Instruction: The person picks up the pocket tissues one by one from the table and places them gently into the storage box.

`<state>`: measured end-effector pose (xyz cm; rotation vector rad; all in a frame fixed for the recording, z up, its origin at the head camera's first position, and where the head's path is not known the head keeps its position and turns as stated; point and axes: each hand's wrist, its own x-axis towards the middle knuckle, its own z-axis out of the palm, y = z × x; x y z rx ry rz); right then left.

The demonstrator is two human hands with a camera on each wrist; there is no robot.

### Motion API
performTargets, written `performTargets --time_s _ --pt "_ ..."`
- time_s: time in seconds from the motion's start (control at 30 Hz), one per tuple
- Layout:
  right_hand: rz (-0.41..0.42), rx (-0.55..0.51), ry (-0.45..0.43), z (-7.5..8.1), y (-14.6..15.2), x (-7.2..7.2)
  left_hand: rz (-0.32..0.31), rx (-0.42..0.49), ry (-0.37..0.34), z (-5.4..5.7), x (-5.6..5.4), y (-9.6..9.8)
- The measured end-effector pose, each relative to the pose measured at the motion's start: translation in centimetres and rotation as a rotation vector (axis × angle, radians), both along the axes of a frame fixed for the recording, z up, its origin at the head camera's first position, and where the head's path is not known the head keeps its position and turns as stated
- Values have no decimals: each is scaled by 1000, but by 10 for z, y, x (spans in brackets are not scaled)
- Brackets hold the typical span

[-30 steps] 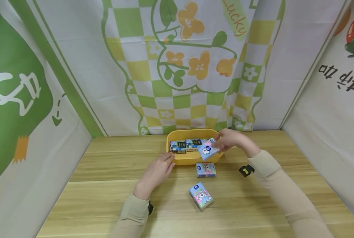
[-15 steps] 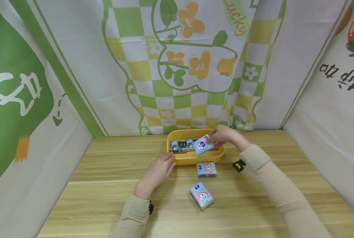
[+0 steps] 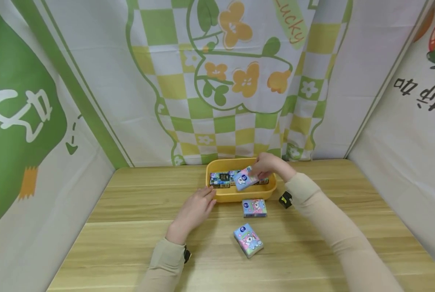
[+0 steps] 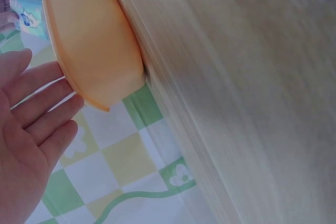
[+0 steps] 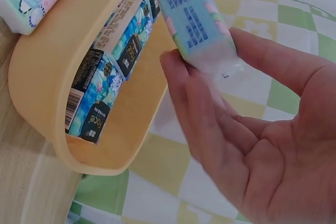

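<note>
A yellow oval tub stands at the back middle of the wooden table, with dark floral tissue packs lying inside. My right hand pinches a pastel tissue pack by one end and holds it tilted over the tub. In the right wrist view the fingers and thumb squeeze the pack just above the dark packs. My left hand lies flat with straight fingers, its fingertips at the tub's front left rim.
Two more pastel tissue packs lie on the table: one just in front of the tub, another nearer me. Printed cloth walls close in the table at the back and both sides.
My right hand has carried the pastel pack leftward from the tub's right rim to over the tub's middle. The left hand has stayed put.
</note>
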<state>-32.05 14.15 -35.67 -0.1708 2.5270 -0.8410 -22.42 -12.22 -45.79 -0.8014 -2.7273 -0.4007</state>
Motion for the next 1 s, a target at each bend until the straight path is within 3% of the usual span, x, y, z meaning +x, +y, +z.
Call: performTargets --time_s 0.37,0.73,1.0 --pt "-39 45 -23 -7 -17 -8 7 -5 -7 1 0 0" --pt "-69 -25 -76 -17 -27 -6 5 9 -15 3 3 1" --pt "-31 26 -54 -17 -34 -8 5 1 -7 3 3 1"
